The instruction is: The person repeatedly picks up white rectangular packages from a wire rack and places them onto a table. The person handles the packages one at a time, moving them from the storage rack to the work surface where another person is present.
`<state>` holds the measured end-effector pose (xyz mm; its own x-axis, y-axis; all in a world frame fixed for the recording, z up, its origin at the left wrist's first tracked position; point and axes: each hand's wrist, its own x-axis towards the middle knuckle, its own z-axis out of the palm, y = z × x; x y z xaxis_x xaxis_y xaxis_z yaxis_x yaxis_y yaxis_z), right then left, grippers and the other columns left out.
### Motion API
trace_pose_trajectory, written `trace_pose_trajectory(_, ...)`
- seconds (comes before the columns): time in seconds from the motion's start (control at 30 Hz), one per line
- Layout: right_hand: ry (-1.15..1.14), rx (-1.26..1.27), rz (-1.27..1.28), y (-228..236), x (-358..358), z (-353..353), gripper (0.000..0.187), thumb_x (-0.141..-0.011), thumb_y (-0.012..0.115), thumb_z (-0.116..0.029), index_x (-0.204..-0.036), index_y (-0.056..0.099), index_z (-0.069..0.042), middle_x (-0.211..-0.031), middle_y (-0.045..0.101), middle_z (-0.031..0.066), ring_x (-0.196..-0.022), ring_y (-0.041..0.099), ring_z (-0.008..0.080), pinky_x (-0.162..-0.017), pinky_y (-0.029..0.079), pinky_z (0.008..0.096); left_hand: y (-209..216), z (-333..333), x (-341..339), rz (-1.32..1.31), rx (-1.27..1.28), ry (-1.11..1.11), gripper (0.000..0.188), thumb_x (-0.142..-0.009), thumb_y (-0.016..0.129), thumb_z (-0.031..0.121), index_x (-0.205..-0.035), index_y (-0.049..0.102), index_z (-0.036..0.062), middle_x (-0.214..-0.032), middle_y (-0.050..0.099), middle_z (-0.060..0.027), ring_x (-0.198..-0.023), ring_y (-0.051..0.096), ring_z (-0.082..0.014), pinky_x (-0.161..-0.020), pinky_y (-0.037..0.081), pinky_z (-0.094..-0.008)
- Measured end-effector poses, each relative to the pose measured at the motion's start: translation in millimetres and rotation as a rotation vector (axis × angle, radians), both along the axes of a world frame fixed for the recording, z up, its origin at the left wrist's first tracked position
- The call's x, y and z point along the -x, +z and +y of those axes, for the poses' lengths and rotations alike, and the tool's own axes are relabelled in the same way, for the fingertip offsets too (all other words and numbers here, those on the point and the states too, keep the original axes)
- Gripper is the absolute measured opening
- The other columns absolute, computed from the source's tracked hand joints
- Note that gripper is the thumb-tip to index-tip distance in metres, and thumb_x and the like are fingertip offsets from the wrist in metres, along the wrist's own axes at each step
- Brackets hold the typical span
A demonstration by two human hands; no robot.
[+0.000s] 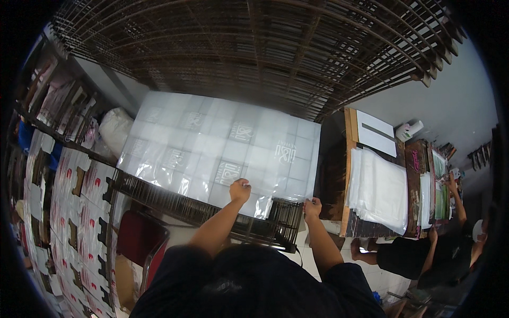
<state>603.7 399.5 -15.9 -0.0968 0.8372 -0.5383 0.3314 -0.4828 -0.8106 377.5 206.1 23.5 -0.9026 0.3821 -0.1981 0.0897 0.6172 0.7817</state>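
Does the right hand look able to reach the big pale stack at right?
Probably, perhaps with a lean: the right hand is at the printed sheeting, and nothing visible blocks its way to the pale stack.

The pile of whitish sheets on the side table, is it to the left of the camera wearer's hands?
No, the pile of whitish sheets lies to the right of the left hand and the right hand.

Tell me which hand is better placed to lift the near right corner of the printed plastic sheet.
Right, most likely. The right hand is at that corner of the printed plastic sheet, while the left hand is farther left, by the near edge.
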Motion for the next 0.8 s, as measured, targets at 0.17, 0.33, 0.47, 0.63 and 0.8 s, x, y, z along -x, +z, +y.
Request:
trace_pose_trajectory(0.17, -0.019, -0.01, 0.031, 20.4, 6.5, -5.0, 0.017, -0.08, 0.056, -0.003, -0.096, 0.05, -0.005, -0.063, 0.052, 0.0042, -0.046, 0.048, 0.0115, -0.039, 0.037, 0.0248, -6.3, -4.8, -0.4, 0.151, 0.019, -0.058, 0.019, -0.068, 0.064, 0.014, -0.086, 0.064, 0.0091, -0.085, 0.063, -0.0118, -0.075, 0.062, -0.0291, -0.069, 0.049, -0.0375)
trace_pose_trajectory(0.33, 0.007, -0.006, 0.009, 11.5, 2.2, 0.7, 0.013, -0.081, 0.055, -0.003, -0.093, 0.053, -0.004, -0.062, 0.052, 0.0035, -0.047, 0.049, 0.0114, -0.039, 0.039, 0.0242, 19.2, -15.2, -2.6, 0.197, 0.027, 0.034, 0.022, -0.07, 0.063, 0.015, -0.091, 0.059, 0.0107, -0.091, 0.056, -0.0114, -0.07, 0.059, -0.0319, -0.066, 0.048, -0.0407)
trace_pose_trajectory(0.47, 0.007, 0.015, -0.016, 9.0, 1.1, -1.3, 0.016, -0.082, 0.053, -0.003, -0.097, 0.055, -0.004, -0.062, 0.053, 0.0029, -0.049, 0.049, 0.0109, -0.041, 0.04, 0.0241, 21.3, -51.7, 2.2, 0.34, -0.053, 0.098, 0.022, -0.072, 0.063, 0.014, -0.093, 0.057, 0.0105, -0.091, 0.055, -0.0104, -0.066, 0.058, -0.0297, -0.062, 0.046, -0.0404)
trace_pose_trajectory(0.63, -0.014, 0.013, 0.003, 20.9, 5.9, -8.5, 0.019, -0.08, 0.053, -0.003, -0.098, 0.055, -0.001, -0.063, 0.055, 0.0049, -0.049, 0.051, 0.0119, -0.041, 0.039, 0.0248, 35.4, -104.4, 5.7, 0.304, -0.037, 0.175, 0.021, -0.071, 0.064, 0.012, -0.092, 0.058, 0.0081, -0.087, 0.057, -0.0072, -0.059, 0.056, -0.0229, -0.058, 0.045, -0.036)
trace_pose_trajectory(0.8, -0.009, -0.017, 0.004, 12.2, 4.6, -10.3, 0.027, -0.081, 0.053, -0.004, -0.107, 0.054, 0.0, -0.066, 0.056, 0.0056, -0.049, 0.051, 0.0126, -0.042, 0.04, 0.0255, 41.6, -141.5, 1.2, 0.321, -0.007, 0.233, 0.02, -0.071, 0.065, 0.011, -0.09, 0.059, 0.0068, -0.085, 0.056, -0.0072, -0.06, 0.056, -0.0208, -0.057, 0.045, -0.0333)
